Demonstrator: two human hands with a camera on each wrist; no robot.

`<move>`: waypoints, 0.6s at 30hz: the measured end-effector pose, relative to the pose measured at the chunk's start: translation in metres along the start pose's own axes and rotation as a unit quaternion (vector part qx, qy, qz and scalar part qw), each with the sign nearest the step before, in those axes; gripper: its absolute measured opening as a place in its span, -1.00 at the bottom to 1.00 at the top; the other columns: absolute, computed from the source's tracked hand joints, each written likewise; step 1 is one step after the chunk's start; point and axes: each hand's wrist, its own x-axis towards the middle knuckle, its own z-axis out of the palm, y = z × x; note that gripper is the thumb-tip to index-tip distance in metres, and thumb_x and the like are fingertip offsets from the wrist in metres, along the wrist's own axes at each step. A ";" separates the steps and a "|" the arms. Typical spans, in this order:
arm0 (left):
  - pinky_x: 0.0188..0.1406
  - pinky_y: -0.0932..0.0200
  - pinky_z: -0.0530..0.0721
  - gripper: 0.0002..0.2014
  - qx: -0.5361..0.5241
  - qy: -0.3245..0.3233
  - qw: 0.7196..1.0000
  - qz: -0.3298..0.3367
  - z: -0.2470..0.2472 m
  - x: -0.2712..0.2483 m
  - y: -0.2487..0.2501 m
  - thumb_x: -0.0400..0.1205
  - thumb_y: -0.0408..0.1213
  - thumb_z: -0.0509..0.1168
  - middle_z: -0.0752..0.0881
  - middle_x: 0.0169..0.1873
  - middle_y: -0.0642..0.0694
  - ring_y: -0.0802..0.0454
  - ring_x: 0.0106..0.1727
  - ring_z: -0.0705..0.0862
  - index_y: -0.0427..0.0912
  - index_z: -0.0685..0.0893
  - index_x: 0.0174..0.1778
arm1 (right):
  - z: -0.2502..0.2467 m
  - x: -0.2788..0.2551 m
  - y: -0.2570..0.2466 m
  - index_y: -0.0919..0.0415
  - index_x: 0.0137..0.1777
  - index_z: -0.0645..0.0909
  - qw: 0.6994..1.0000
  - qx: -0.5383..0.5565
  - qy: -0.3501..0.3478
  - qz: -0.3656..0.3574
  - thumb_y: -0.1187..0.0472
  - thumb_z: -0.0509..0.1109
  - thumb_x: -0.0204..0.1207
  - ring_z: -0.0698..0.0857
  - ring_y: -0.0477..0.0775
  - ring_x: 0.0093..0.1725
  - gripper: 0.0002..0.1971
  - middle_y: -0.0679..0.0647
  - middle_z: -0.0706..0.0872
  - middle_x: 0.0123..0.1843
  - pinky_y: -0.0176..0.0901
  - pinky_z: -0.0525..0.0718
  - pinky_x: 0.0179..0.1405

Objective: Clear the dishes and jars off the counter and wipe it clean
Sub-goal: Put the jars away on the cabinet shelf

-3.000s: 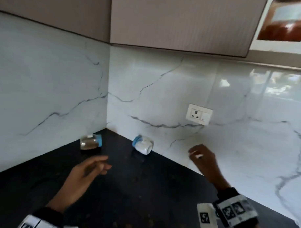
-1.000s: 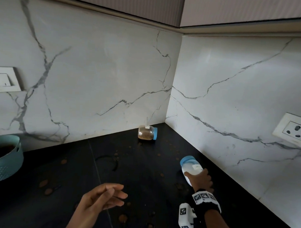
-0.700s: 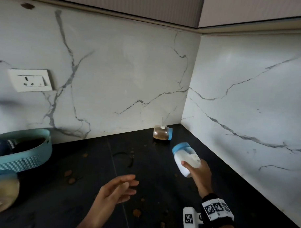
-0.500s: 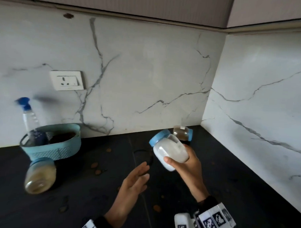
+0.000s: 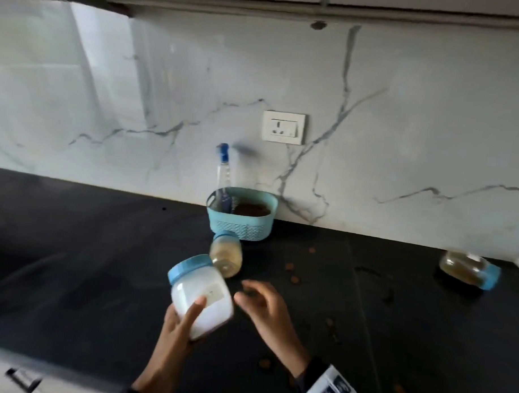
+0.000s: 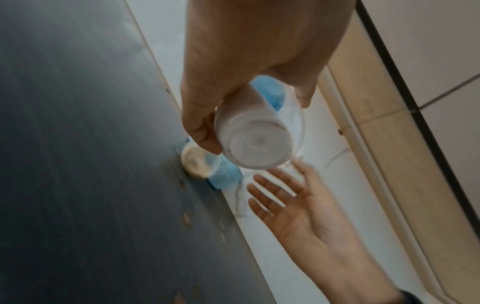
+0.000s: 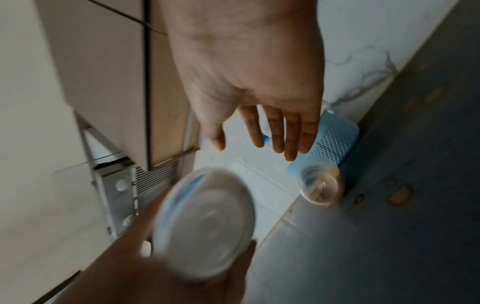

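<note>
A white-filled jar with a blue lid is held tilted above the black counter. My left hand grips it round the lower body, thumb across the front. In the left wrist view the jar's base faces the camera. My right hand hovers just right of the jar, fingers loosely spread and holding nothing; the right wrist view shows the same hand bare. A beige-filled jar lies on its side behind the hands. Another jar with brown contents lies far right by the wall.
A teal basket stands against the marble backsplash, holding a spray bottle and something dark. A wall socket sits above it. Brown crumbs and smears dot the counter right of the hands.
The right hand picked the white jar up from the corner, carried it left and passed it over. The left hand now grips it and the right hand has let go. The view swung left.
</note>
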 end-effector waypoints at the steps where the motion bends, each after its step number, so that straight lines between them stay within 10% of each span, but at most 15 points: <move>1: -0.23 0.05 0.71 0.06 0.006 0.014 1.000 0.008 -0.013 -0.001 0.002 -0.19 0.33 0.58 0.79 0.00 -0.17 -0.10 0.00 0.77 -0.13 0.59 0.23 | 0.008 0.018 0.004 -0.04 -0.05 0.62 1.000 -0.009 0.023 0.015 0.11 0.53 0.43 0.68 -0.31 -0.12 -0.84 0.00 0.70 -0.06 -0.34 0.59 -0.06; 3: -0.24 0.03 0.70 -0.13 0.006 0.049 0.999 0.019 -0.036 -0.004 0.010 -0.09 0.25 0.61 0.80 -0.06 -0.17 -0.08 -0.05 0.77 -0.10 0.62 0.09 | 0.028 0.059 0.016 0.12 -0.08 0.65 0.995 -0.049 0.059 0.064 0.17 0.50 0.46 0.71 -0.10 -0.11 -0.90 0.09 0.68 -0.14 -0.24 0.58 -0.09; 7: -0.20 -0.04 0.68 -0.84 0.002 0.096 0.995 0.033 -0.067 -0.007 0.024 0.54 -0.23 0.33 0.72 0.03 -0.25 -0.17 0.00 0.70 -0.11 0.60 0.02 | 0.070 0.121 0.020 0.31 0.39 0.44 0.972 -0.084 0.097 0.197 -0.27 0.41 0.34 0.54 0.32 0.31 -0.22 0.28 0.54 0.28 -0.02 0.50 0.21; 13: -0.24 -0.05 0.71 -0.92 -0.001 0.105 0.994 0.028 -0.089 0.003 0.039 0.62 -0.35 0.24 0.72 -0.12 -0.19 -0.17 -0.10 0.70 -0.12 0.60 -0.03 | 0.093 0.146 0.033 0.18 0.48 0.26 0.932 -0.244 0.113 0.245 -0.31 0.47 0.27 0.49 0.29 0.34 -0.10 0.23 0.45 0.39 0.10 0.55 0.19; 18: -0.21 -0.06 0.65 -0.92 -0.016 0.089 0.996 0.017 -0.084 0.015 0.047 0.63 -0.37 0.21 0.71 -0.13 -0.20 -0.21 -0.10 0.68 -0.13 0.59 -0.07 | 0.060 0.148 0.036 0.23 0.19 0.50 0.958 -0.021 0.156 0.241 -0.09 0.54 0.28 0.66 0.16 0.02 -0.42 0.22 0.67 0.15 0.00 0.67 0.01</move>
